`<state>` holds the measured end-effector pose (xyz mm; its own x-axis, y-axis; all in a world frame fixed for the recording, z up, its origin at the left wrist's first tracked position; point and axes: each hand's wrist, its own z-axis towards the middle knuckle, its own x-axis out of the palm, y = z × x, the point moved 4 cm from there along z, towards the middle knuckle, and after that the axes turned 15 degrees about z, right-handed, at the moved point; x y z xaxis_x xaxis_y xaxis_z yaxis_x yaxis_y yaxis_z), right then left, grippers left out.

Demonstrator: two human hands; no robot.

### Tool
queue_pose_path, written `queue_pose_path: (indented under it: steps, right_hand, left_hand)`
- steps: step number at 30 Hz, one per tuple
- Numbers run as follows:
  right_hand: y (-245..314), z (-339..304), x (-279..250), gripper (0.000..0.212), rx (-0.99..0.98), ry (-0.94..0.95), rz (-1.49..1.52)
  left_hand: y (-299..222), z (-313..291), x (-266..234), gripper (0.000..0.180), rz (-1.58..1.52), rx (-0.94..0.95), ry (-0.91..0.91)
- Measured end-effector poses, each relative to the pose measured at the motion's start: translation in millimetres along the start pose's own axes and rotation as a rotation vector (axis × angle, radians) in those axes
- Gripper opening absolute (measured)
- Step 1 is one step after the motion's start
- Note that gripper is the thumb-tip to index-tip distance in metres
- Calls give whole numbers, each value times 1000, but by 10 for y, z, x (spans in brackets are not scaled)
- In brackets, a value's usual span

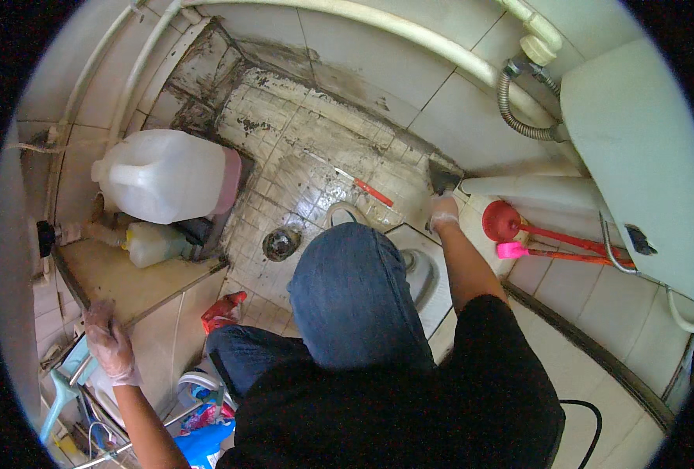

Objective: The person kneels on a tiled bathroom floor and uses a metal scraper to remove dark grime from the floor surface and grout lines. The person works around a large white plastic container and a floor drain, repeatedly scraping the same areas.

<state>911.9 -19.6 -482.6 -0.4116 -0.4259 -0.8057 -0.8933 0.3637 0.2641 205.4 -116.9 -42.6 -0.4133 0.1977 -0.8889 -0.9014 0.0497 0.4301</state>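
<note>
My right hand (443, 213), in a clear plastic glove, reaches down to the tiled floor by the far right wall. Its fingers are closed around a dark object (443, 180) pressed near the corner; I cannot make out its kind. My left hand (111, 344), also in a clear glove, is at the front edge of the tiled ledge (140, 283). Its fingers are curled, and what they grip, if anything, is hidden. Between wall and drain, a thin tool with a red handle (373, 191) lies on the wet, dirt-stained floor (284, 172).
A large translucent jug (163, 176) and a smaller one (155, 244) stand at left. A round floor drain (281, 244) lies ahead of my knee (355, 289), beside a squat toilet (425, 273). A red plunger (502, 221) and a pink-headed brush (511, 250) lean right. Pipes (409, 27) cross the wall.
</note>
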Motion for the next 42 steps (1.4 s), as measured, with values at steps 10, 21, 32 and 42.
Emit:
queue_pose_path:
  steps: [10, 21, 32, 42]
  right_hand:
    - [-595, 108, 686, 21, 267, -577, 384]
    - [-430, 727, 447, 28, 666, -519, 623]
    - [-132, 1126, 483, 22, 731, -582, 632]
    - [-511, 1523, 684, 29, 571, -284, 473]
  left_hand:
    - [-245, 114, 309, 39, -14, -68, 11]
    - [-475, 419, 303, 39, -79, -8, 71]
    - [-488, 602, 506, 39, 2, 10, 83]
    - [-708, 818, 626, 39, -61, 24, 31]
